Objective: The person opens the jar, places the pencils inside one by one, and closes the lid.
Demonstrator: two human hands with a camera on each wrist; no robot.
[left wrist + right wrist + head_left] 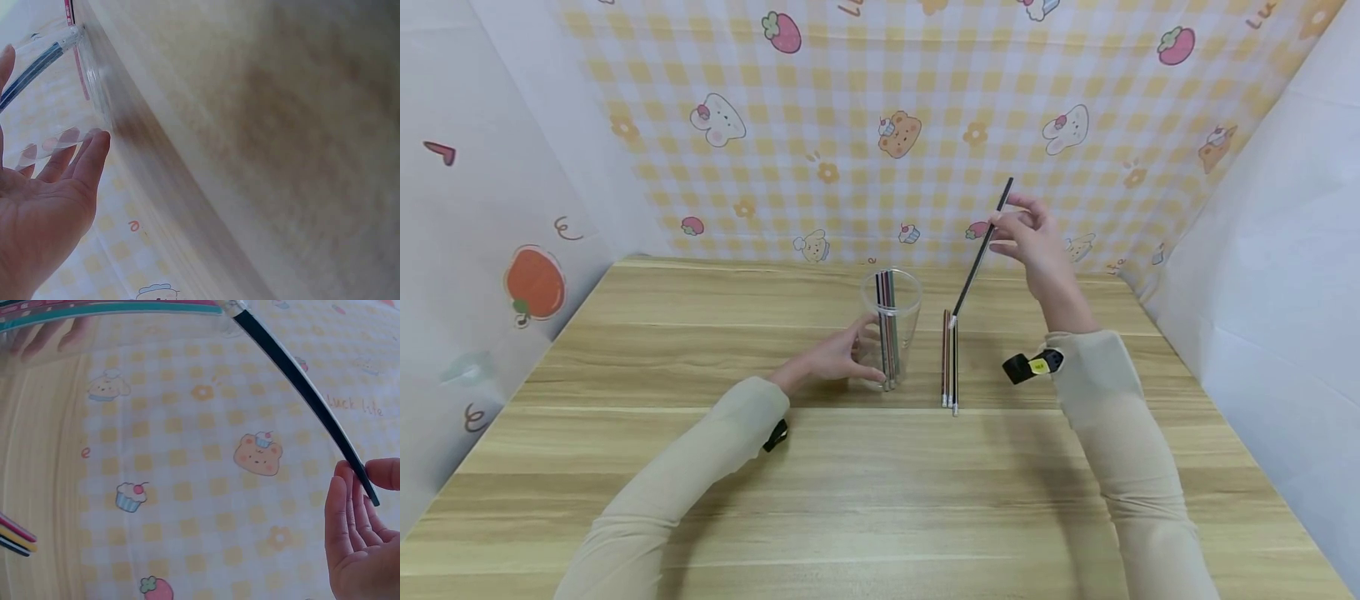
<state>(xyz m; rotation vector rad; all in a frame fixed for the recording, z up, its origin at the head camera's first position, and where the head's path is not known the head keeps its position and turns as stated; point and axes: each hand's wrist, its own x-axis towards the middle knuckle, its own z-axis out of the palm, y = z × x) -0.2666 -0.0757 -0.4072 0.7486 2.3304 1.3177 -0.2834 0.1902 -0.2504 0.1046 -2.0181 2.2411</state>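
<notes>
A clear plastic cup (910, 321) stands upright on the table, holding several dark and coloured pencils (886, 292). My left hand (835, 357) grips its lower side, thumb in front and fingers behind; the left wrist view shows those fingers (90, 159) against the clear wall. Up and to the right, my right hand (1036, 250) pinches a black pencil (977, 262) near its upper end between thumb and fingertips. That pencil slants down to the left, its pale eraser end lowest. In the right wrist view, this end overlaps the cup's mouth.
Several more pencils (950, 362) lie side by side on the wooden table (820, 500), right of the cup, eraser ends toward me. A yellow-checked cloth (850, 125) with cartoon prints hangs behind the table. White sheets (1285, 208) close off both sides.
</notes>
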